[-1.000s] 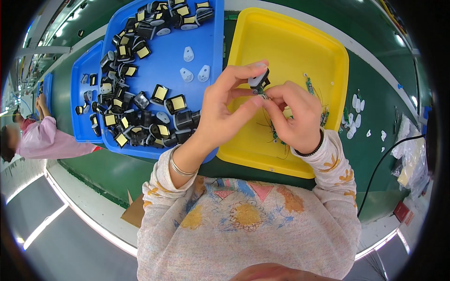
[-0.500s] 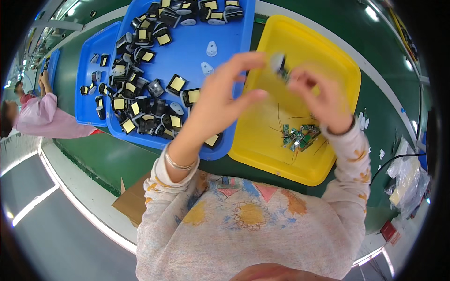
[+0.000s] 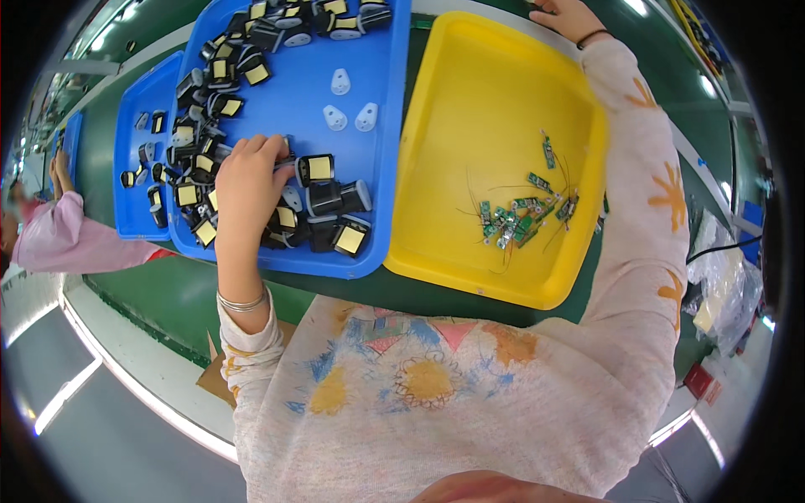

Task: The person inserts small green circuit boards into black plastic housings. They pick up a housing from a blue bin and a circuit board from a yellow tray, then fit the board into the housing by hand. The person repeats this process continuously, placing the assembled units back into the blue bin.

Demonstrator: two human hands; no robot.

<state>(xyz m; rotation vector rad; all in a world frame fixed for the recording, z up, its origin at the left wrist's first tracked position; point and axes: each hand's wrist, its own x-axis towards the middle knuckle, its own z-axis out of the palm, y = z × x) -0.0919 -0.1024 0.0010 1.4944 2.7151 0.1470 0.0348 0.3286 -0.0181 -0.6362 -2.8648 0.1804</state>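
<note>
Two hands apart: left hand (image 3: 245, 178) among black yellow-faced parts (image 3: 312, 171), blue tray (image 3: 381, 126).

R hand (image 3: 563, 15) cut off at top edge; L hand (image 3: 245, 180) fingertips hidden among black parts (image 3: 323, 201).

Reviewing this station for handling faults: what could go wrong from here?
1. The left hand digs into a crowded pile of black parts near the blue tray front edge; some might get pushed out.
2. The right hand reaches over the yellow tray; its sleeve could snag the wired green boards.
</note>
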